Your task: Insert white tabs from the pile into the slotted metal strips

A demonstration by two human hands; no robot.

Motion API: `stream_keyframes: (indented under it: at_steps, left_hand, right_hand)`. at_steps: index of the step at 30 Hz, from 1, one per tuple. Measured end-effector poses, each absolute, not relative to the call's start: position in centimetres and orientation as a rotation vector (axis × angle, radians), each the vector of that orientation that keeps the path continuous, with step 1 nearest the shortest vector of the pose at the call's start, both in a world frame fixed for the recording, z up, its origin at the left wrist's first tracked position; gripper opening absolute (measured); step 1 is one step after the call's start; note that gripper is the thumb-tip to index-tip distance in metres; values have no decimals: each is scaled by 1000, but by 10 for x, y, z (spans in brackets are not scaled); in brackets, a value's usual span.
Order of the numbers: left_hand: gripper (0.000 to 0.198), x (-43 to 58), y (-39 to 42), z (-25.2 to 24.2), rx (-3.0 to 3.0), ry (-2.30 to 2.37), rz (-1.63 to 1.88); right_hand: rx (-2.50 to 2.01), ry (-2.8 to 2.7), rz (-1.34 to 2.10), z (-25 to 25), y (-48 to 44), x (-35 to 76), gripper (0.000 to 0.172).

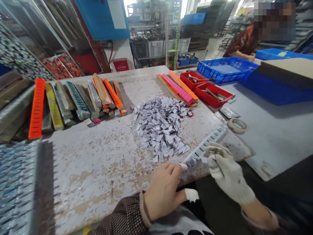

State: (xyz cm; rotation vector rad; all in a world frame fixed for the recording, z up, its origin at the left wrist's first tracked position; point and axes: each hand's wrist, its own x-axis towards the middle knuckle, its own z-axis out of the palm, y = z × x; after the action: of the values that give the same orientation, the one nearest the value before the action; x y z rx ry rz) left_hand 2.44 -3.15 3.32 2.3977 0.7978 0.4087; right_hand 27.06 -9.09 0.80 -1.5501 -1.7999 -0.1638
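A grey slotted bar (204, 145) lies slantwise along the near edge of the worktable, with small white pieces standing in its nearest slots. My left hand (163, 189) is bare, with white coverings on the thumb and a fingertip. Its fingers rest over the bar's near end, while the thumb sits lower, by the table edge. My right hand (227, 174) wears a soiled white knit glove. Its fingers are pinched beside the bar, and a small white flat piece (204, 160) shows at their tips. Beyond the bar spreads a pile of similar white pieces (161, 124).
Colourful slotted bars (78, 101) line the left, and more (177, 88) lie behind the pile. Two red bins (214, 96), a tape roll (237, 125) and a blue crate (227, 70) are at right. A filled rack (19, 182) stands near left. Another person (244, 42) sits back right.
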Motion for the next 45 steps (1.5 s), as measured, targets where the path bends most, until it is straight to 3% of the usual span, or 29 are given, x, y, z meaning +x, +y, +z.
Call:
stream_keyframes:
  at_steps: [4, 7, 11, 20, 28, 35, 39, 42, 45]
  left_hand:
    - [30, 22, -27, 31, 2386, 905, 170]
    - [28, 23, -27, 30, 2350, 922, 52]
    - [32, 25, -24, 28, 2274, 941, 2]
    - [32, 25, -12, 29, 2264, 867, -61]
    - [37, 31, -12, 35, 2260, 879, -161]
    - [37, 23, -7, 27, 2293, 811, -56]
    - [11, 35, 22, 29, 2390, 764, -1]
    - [28, 67, 50, 28, 2519, 863, 97]
    - [31, 106, 70, 23, 2638, 744, -42]
  right_hand:
    - [-1593, -2023, -416, -5, -66, 291, 11]
    - [-1578, -2167, -445, -3, -59, 291, 14]
    - [-1572, -2283, -276, 0, -56, 297, 26]
    - [-1561, -2344, -122, 2, -48, 300, 26]
    - [-1516, -2492, -14, 15, -31, 302, 43]
    - [-1477, -2354, 2, 4, -36, 301, 26]
    - [-1481, -2242, -1, -10, -44, 297, 7]
    - [-1444, -2126, -14, -17, -49, 289, 6]
    - [-1473, -1959, -6, -17, -56, 286, 11]
